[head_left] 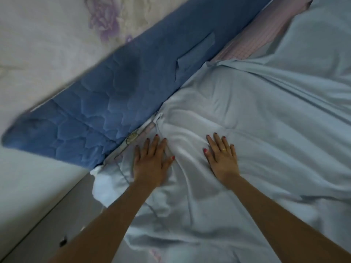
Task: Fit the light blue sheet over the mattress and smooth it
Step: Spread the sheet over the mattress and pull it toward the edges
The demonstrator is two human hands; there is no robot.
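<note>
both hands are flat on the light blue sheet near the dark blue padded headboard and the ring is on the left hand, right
Not quite: the ring is on the right hand, not the left hand, as the head view shows. The rest stands: both hands lie flat on the light blue sheet near the dark blue padded headboard.

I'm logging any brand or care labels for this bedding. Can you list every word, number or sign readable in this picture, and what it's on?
None can be read.
The patch sewn on the dark blue quilted headboard cover shows no lettering.
The small round emblem at the bed's edge beside the left hand is too blurred to read.
The light blue sheet and the flowered wall carry no text.
</note>
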